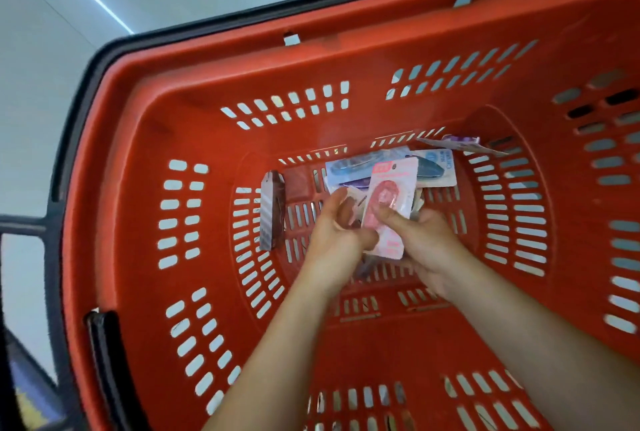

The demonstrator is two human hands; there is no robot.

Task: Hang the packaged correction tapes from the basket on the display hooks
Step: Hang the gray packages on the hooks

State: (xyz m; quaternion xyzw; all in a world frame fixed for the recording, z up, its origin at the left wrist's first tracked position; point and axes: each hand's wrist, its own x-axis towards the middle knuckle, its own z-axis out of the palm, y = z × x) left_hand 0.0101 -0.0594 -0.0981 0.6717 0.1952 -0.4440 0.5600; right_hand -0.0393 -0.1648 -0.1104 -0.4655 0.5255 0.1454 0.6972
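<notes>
Both my hands reach down into a red plastic basket (145, 139). My right hand (427, 240) grips a pink packaged correction tape (393, 195), thumb across its front. My left hand (337, 233) curls its fingers around another pack just left of the pink one, mostly hidden by the fingers. Behind them on the basket floor lie blue packs (434, 167) and a purple pack (460, 141) at the far wall. A dark pack (272, 210) leans upright against the left side of the floor. No display hooks are in view.
The basket has slotted walls and a dark rim with a black handle (104, 354) at the left. Pale shiny floor (52, 49) lies beyond the basket at the upper left.
</notes>
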